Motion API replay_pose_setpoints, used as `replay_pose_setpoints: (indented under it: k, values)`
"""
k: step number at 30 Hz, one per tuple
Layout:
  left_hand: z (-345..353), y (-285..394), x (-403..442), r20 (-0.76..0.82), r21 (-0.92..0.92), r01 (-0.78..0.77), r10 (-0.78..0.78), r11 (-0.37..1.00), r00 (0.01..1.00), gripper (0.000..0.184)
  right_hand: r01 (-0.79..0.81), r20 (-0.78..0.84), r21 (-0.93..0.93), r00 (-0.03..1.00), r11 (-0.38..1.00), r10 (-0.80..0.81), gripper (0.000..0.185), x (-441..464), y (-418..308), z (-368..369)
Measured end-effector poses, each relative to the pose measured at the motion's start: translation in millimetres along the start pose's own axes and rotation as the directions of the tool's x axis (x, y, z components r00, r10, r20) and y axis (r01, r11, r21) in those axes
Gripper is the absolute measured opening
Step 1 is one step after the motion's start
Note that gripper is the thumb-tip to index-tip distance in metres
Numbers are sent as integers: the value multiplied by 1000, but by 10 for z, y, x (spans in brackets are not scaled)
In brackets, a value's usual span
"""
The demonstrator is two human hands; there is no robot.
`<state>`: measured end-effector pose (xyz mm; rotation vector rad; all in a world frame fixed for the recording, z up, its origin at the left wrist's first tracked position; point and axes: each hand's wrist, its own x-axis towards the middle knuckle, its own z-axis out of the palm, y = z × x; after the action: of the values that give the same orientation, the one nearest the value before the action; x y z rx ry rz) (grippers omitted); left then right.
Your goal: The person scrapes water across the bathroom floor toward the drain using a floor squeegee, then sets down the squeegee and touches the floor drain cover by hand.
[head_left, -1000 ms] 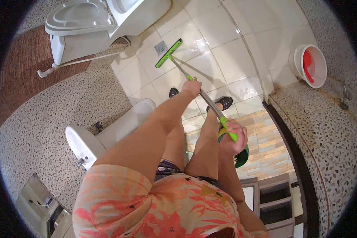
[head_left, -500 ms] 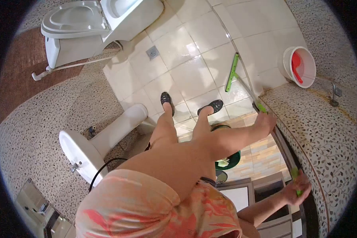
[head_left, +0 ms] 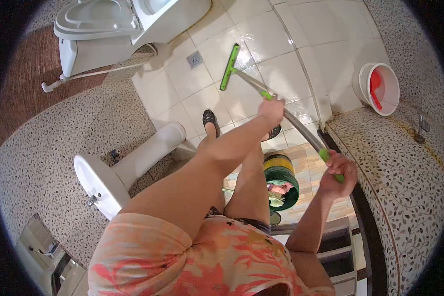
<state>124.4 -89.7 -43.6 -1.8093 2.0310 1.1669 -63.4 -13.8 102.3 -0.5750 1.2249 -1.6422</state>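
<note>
A long-handled floor squeegee (head_left: 301, 129) with a green blade head (head_left: 230, 67) slants across the view. Its head lies on the wet tiled floor, a little right of the drain. My left hand (head_left: 272, 111) is closed around the lower part of the pole, at a green joint. Higher up, my right hand (head_left: 339, 175) wraps the green grip at the pole's end. Between the hands the grey metal pole shows bare.
A white bucket (head_left: 362, 86) with a red dipper (head_left: 375, 89) stands by the right wall. Near my legs is a green bucket (head_left: 295, 192) holding cloths and a brush. A toilet (head_left: 101, 42), a floor drain (head_left: 194, 59) and a pedestal sink (head_left: 96, 182) are to the left.
The squeegee head has slid left across the floor toward the drain. Both hands have moved left and forward with the pole, still gripping it.
</note>
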Motion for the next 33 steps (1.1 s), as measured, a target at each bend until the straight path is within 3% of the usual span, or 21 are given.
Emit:
replay_pose_setpoints:
  k: [2,6,10,13,14,19,21,22,24,25,27,29,31,33]
  values:
    - [32,-252,17,-59,91,20,-15,996,998,24,-13,63,69,998,998,8,20,-19,119,163]
    - [11,-642,39,-97,70,89,-82,994,992,20,-27,135,120,991,992,11,18,-56,341,414]
    - [13,-1029,35,-162,89,105,-89,991,983,16,-27,148,50,989,998,20,19,-150,473,690]
    - [-92,-1226,9,-106,76,111,-102,991,989,16,-26,167,17,986,1000,23,22,-217,564,856]
    - [-83,-1272,-15,-172,120,91,-70,989,983,16,-28,169,45,985,999,20,19,-239,599,875]
    - [-371,-1338,-18,-36,177,90,-85,980,996,15,-29,177,21,984,999,25,16,-254,514,1072]
    - [-711,-940,-263,-106,113,-21,34,993,994,17,156,348,-68,930,985,-123,12,-199,3,1195]
    - [-835,-713,-391,-163,38,-100,105,994,981,19,155,342,-76,932,985,-120,12,-192,-46,1186]
    - [-597,-705,-359,-188,-44,-116,106,992,976,19,361,508,-190,832,913,-224,13,-202,-182,1134]
    - [-522,-696,-267,-236,-116,-148,118,982,965,19,381,511,-200,826,903,-236,13,-226,-265,1117]
    - [-730,-371,-259,-187,-119,-149,125,982,974,19,23,364,-399,922,917,135,20,-230,-440,1104]
    - [-656,-38,-432,-249,-169,-277,231,946,941,18,441,411,-272,857,855,-311,32,-175,-839,1203]
    - [-744,381,-602,-79,-269,-221,207,937,975,16,428,539,-291,812,856,-223,34,-159,-1306,1315]
    - [-543,488,-593,-64,-565,-335,365,754,929,13,418,404,-519,889,745,-217,30,-270,-1335,1716]
